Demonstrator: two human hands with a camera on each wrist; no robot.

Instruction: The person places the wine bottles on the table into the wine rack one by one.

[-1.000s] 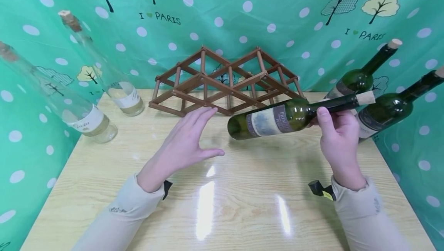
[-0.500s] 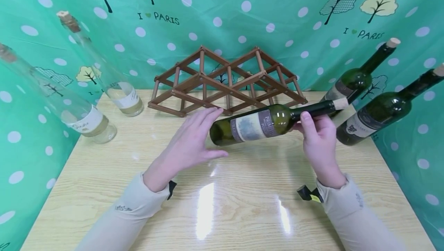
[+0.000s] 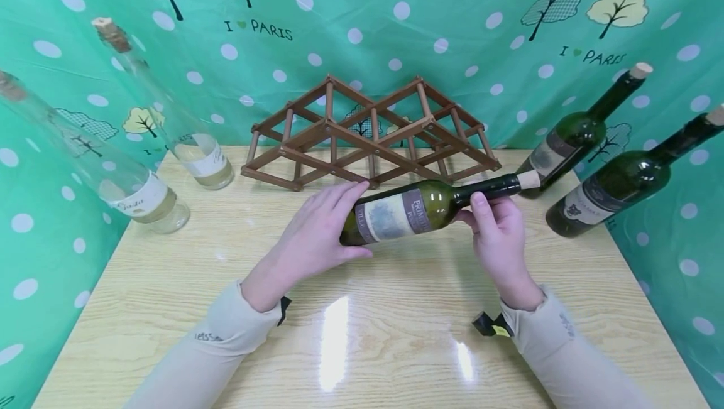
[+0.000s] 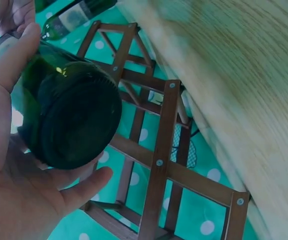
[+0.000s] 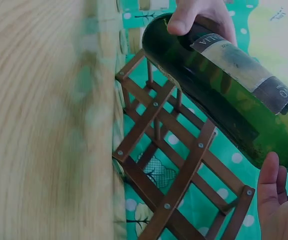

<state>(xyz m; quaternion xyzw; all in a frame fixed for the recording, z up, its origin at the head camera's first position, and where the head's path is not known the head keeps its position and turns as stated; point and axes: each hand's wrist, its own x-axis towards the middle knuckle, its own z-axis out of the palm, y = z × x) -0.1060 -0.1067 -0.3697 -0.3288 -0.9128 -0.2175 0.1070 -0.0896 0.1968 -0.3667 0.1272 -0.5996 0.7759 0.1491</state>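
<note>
A green wine bottle (image 3: 390,215) with a cream and purple label and a cork lies nearly level over the table, base to the left. My right hand (image 3: 500,236) pinches its dark neck between thumb and fingers. Around the base is my left hand (image 3: 317,223), the thumb on the near side and the fingers on the far side. The left wrist view looks straight at the round bottle base (image 4: 79,117) between thumb and fingers. In the right wrist view, the left thumb (image 5: 179,24) touches the glass near the base. Just behind the bottle stands a wooden wine rack (image 3: 376,151).
Two corked green bottles, one farther back (image 3: 577,136) and one nearer (image 3: 613,189), stand at the right. On the left are two clear corked bottles, a rear one (image 3: 208,161) and a front one (image 3: 141,198). A green dotted curtain (image 3: 396,38) surrounds the table (image 3: 407,333).
The right hand has carried the bottle left and slightly toward me. Its base has come into the left hand, which was apart from it a second ago and has moved slightly right.
</note>
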